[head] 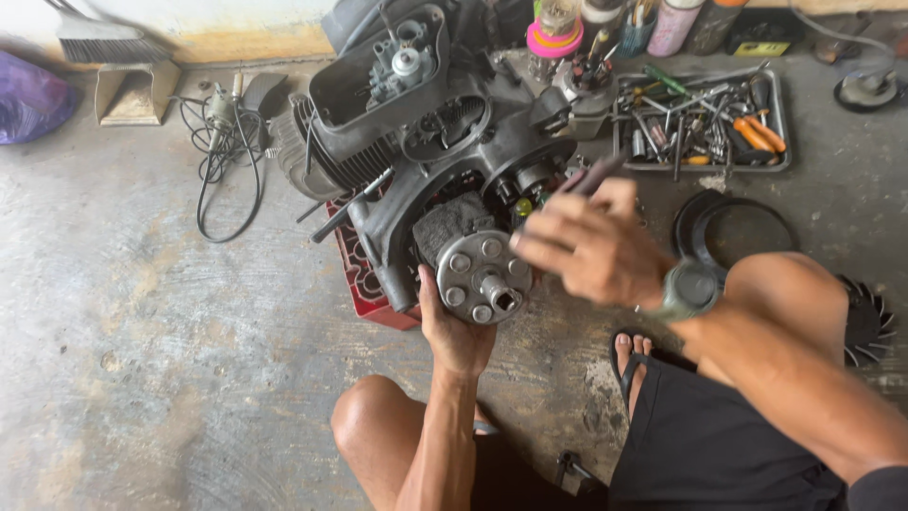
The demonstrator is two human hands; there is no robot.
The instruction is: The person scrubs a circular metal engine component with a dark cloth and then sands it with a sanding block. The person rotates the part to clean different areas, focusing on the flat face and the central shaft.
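A dark, greasy small engine [426, 132] rests on a red plastic crate [364, 279] on the concrete floor. At its near end sits a round grey metal hub [484, 274] with several studs and a splined centre. My left hand [454, 331] cups the hub from below, fingers pressed against its rim. My right hand [591, 241], blurred and wearing a wristwatch, hovers just right of the hub, gripping a dark-handled tool [596, 175] that points up toward the engine.
A grey tray [780, 118] of screwdrivers and pliers lies at the upper right, with spray cans behind it. A black ring [695, 222] and a fan wheel [865, 326] lie by my right knee. A corded grinder [222, 114], a dustpan [132, 90] and a brush sit at upper left.
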